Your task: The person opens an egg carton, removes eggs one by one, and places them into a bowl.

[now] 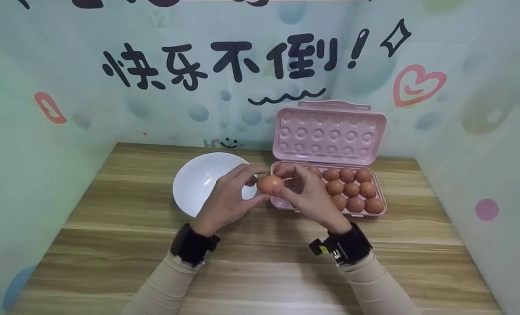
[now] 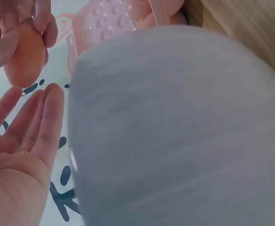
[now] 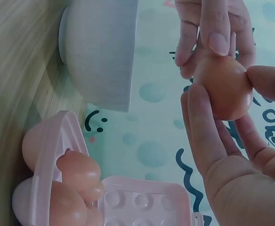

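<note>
A brown egg [image 1: 270,185] is held up between the two hands, in front of the bowl and the egg box. My right hand [image 1: 310,197] pinches it with thumb and fingertips, seen closer in the right wrist view [image 3: 236,183]. Fairly straight fingers of my left hand [image 1: 229,194] reach around its other end. In the left wrist view, the left hand [image 2: 20,174] has its fingertips near the egg's tip [image 2: 27,61], and its thumb appears to touch the shell. Behind the right hand, more brown eggs [image 1: 352,190] sit in rows in a pink egg box [image 1: 380,205].
A white bowl [image 1: 194,183] stands behind the left hand, left of the egg box, on the wood-grain table [image 1: 251,271]. The box's pink lid [image 1: 330,135] is raised against the back. A printed curtain [image 1: 155,113] encloses the table's back and sides.
</note>
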`<move>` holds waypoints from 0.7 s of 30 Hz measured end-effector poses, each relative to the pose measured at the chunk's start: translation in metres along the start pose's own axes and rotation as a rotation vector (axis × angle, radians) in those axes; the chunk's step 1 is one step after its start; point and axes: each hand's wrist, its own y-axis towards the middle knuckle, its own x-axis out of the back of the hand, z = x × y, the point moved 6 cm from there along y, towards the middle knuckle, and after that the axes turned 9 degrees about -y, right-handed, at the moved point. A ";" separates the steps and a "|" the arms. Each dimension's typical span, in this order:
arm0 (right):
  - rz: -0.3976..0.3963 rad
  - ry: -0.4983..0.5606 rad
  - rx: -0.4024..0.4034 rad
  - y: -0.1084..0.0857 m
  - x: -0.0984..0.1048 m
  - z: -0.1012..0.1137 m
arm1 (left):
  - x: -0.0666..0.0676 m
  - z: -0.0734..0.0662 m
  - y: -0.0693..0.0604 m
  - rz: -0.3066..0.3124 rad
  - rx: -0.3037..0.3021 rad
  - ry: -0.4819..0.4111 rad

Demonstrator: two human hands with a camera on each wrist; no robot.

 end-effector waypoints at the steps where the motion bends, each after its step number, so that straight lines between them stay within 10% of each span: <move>1: 0.008 0.002 -0.005 0.000 -0.001 0.000 | -0.001 -0.001 0.000 -0.002 -0.005 -0.008; 13: 0.069 0.050 -0.034 -0.003 -0.005 0.003 | -0.001 0.000 -0.001 0.018 0.016 -0.097; 21: 0.032 -0.035 0.031 -0.003 0.010 0.007 | 0.025 0.013 -0.001 -0.014 0.059 -0.045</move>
